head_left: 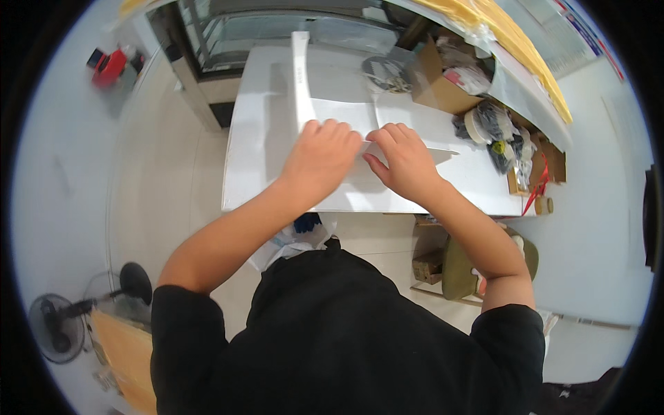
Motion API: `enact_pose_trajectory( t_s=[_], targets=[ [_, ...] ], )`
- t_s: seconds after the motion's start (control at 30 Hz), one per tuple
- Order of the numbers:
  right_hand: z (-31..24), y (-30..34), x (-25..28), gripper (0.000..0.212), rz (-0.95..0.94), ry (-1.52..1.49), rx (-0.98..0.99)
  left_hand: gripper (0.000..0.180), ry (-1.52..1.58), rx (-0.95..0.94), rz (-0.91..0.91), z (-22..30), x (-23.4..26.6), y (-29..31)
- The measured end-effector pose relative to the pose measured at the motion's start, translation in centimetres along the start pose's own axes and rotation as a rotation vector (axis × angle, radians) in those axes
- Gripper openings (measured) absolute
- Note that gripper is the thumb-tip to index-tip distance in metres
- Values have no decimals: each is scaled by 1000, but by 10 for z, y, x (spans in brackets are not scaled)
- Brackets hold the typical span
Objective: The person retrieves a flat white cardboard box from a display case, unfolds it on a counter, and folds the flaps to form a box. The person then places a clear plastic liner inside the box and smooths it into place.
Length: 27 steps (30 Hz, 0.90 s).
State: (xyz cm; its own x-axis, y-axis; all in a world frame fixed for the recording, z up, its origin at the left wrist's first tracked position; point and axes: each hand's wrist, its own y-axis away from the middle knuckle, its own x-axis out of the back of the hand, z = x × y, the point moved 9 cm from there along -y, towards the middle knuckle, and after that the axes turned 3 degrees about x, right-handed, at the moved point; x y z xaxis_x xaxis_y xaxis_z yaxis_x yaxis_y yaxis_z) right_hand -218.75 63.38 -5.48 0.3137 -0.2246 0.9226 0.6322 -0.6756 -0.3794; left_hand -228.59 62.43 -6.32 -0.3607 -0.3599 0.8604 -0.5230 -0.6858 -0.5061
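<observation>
A white folded cardboard piece, box-like in shape (339,111), stands on the white table (256,187) in front of me. One tall narrow panel (301,76) rises on its left side. My left hand (324,160) is bent over the near edge of the card, fingers curled and partly hidden. Close beside it, my right hand (407,162) pinches the same edge between its thumb and fingers. A thin flap (443,151) sticks out to the right of that hand. Much of the near edge is covered by my hands.
At the back right stands an open brown carton (443,79) with bagged items. Tape rolls and plastic-wrapped bundles (491,128) lie along the right edge. A round coil (386,75) rests at the back. An olive chair (460,266) is below right, and a black fan (59,325) lower left.
</observation>
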Motion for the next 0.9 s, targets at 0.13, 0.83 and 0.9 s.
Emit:
enact_pose_trajectory(
  t_s=[0.13,0.83,0.9],
  targets=[
    [15,19,10,30,25,173,-23,31,-13,-49,53,-13,0,-1],
    [49,14,-46,43,-629,-162,-194,35,209,-28,-698,-15,-56,-23],
    [40,11,-46,43,-596,-172,-188,31,252,-36,-674,-3,-54,-30]
  ],
)
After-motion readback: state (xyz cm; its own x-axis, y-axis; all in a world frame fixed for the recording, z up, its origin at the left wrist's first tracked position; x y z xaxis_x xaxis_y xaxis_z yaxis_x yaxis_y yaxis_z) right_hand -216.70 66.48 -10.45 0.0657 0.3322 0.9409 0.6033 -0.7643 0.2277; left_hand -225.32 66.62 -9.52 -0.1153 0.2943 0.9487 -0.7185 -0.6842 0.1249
